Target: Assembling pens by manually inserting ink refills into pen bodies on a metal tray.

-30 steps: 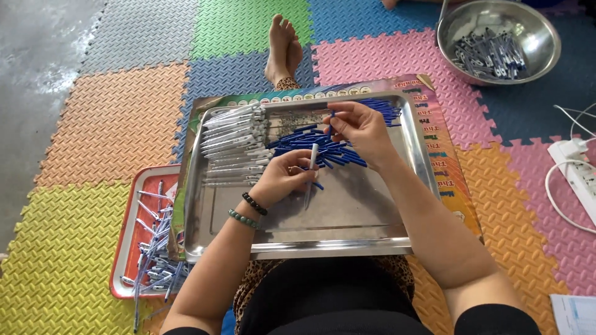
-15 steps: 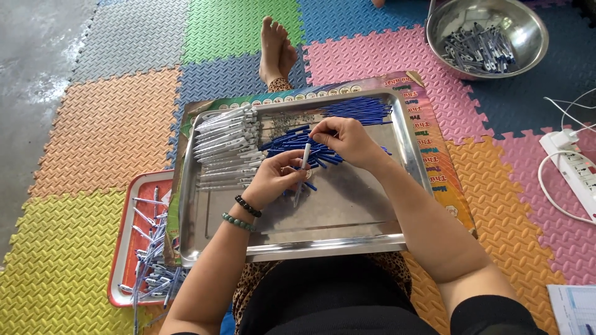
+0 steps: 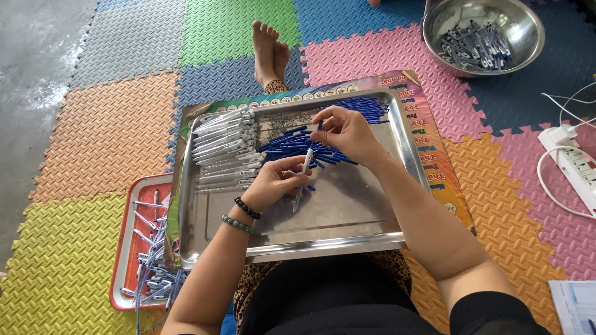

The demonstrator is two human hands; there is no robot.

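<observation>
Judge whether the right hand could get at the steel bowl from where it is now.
Probably, with a stretch: the right hand is over the tray, the bowl lies beyond on the mat, nothing between them.

Floor covered in interlocking foam mats [image 3: 112,130] with a ribbed texture: orange, yellow, green, blue, pink, grey squares. Bare grey concrete [image 3: 31,56] shows at the far left edge, with a wet-looking sheen. A white power strip [image 3: 574,161] with looping white cable lies at right. Daylight, even and soft.
</observation>
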